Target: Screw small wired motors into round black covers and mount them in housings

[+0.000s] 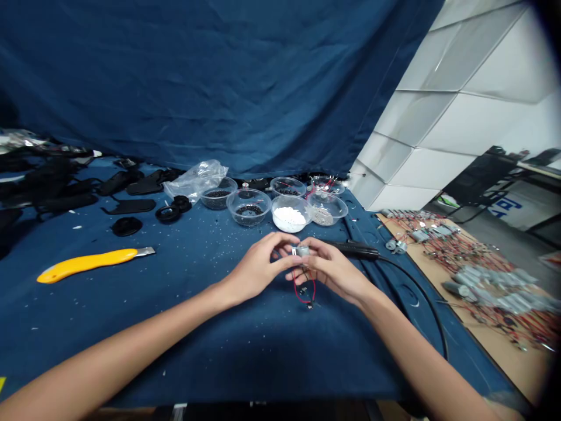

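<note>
Both my hands meet over the blue cloth near the table's middle. My left hand [258, 266] pinches a small silver motor [301, 251] from the left with its fingertips closed. My right hand [335, 270] grips the same motor from the right, fingers curled. Red and black wires [305, 293] hang from the motor down to the cloth. Just behind my right hand a black soldering iron [353, 249] lies with its cable running off to the right.
Several clear bowls stand behind the hands, one with white bits [289, 217]. A yellow-handled knife [90, 262] lies at left. Black plastic parts [127, 206] crowd the far left. A cardboard sheet [491, 345] with several wired motors lies at right.
</note>
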The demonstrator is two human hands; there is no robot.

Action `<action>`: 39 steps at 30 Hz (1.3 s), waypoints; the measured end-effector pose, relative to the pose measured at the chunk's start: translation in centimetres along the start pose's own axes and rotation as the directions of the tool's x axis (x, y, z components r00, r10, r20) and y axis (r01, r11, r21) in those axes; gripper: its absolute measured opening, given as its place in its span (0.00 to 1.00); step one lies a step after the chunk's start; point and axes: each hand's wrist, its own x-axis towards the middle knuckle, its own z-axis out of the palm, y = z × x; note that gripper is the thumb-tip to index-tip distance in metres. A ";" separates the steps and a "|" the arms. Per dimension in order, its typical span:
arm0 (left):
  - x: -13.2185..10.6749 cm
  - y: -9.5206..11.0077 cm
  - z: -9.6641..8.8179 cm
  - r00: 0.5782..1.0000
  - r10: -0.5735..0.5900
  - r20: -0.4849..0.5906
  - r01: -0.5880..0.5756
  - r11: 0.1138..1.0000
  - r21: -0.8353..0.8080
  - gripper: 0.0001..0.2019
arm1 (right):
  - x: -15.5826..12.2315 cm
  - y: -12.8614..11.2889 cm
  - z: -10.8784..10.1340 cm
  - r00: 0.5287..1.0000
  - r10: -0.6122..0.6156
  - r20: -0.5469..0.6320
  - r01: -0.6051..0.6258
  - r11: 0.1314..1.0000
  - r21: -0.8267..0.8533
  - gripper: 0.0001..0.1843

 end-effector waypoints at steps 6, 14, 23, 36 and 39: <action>-0.5 -1.9 -0.2 0.995 -0.091 -0.029 0.090 0.996 -0.012 0.10 | 0.2 1.1 -0.4 0.996 0.058 -0.066 -0.064 0.994 -0.087 0.17; -2.4 -2.6 0.7 0.944 -0.106 0.313 0.034 0.973 0.226 0.15 | -0.7 -3.8 -0.7 0.951 -0.215 -0.222 -0.008 0.701 -0.713 0.23; 3.2 -3.1 -9.5 0.995 0.064 -0.072 -0.036 0.941 0.336 0.15 | 0.8 0.7 2.1 0.998 -0.056 -0.016 0.001 0.289 -0.957 0.11; 14.2 -5.4 -15.3 0.996 0.076 -0.056 -0.023 0.769 0.638 0.16 | 2.8 8.3 2.4 0.914 -0.404 -0.034 -0.074 -0.084 -0.994 0.11; 17.9 -5.5 -12.7 0.991 0.096 0.095 -0.135 0.732 0.667 0.15 | 2.7 8.5 2.1 0.902 -0.423 -0.090 -0.117 -0.038 -0.992 0.08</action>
